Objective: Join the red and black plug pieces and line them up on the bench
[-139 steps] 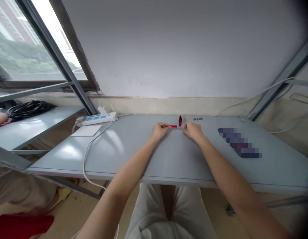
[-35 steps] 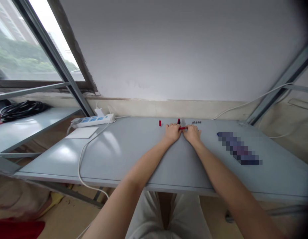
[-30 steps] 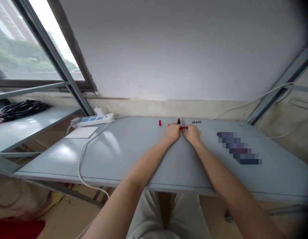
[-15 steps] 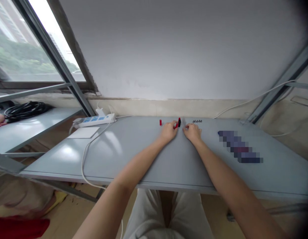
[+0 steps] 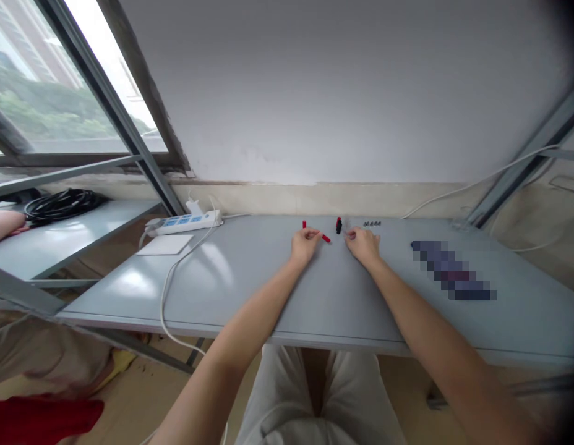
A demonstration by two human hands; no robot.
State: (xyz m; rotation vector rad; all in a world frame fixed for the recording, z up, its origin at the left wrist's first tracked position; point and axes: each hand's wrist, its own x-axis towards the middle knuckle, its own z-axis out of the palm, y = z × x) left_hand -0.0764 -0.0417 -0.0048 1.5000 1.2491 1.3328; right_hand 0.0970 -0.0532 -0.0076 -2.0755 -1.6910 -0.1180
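The left hand's [image 5: 304, 246] fingers were clamped on a red stick [image 5: 326, 238], apparently positioning it, so the next move called for a steady pinch, while the right hand's [image 5: 365, 245] fingers were at a clear piece [image 5: 347, 227], grip impossible to tell, a black-and-red block [image 5: 339, 227] between both hands' fingers.

Rod [image 5: 326, 238]: solid red. Tube [image 5: 304, 224]: red. Block [image 5: 339, 228]: blk w/ red top. Wrap [image 5: 347, 225]: clear, colourless. Small pcs. [image 5: 373, 224]: dk. gry. Tabletop [image 5: 263, 296]: blue-gry, plain. Power strip [image 5: 190, 223]: wht w/ blue socket panels. Cord [image 5: 162, 296]: wht. Slab [image 5: 165, 245]: wht. Cable coil [image 5: 67, 206]: blk. Pixelated item [image 5: 447, 272]: navy/purple, maroon patch; true pattern hidden. Wall [image 5: 315, 99]: pale gry; lower band [image 5: 268, 201]: cream. Trousers [image 5: 278, 395]: lt. gry-beige. Shoe [image 5: 116, 367]: yel. Cloth [image 5: 41, 420]: red. Floor [image 5: 133, 408]: tan.
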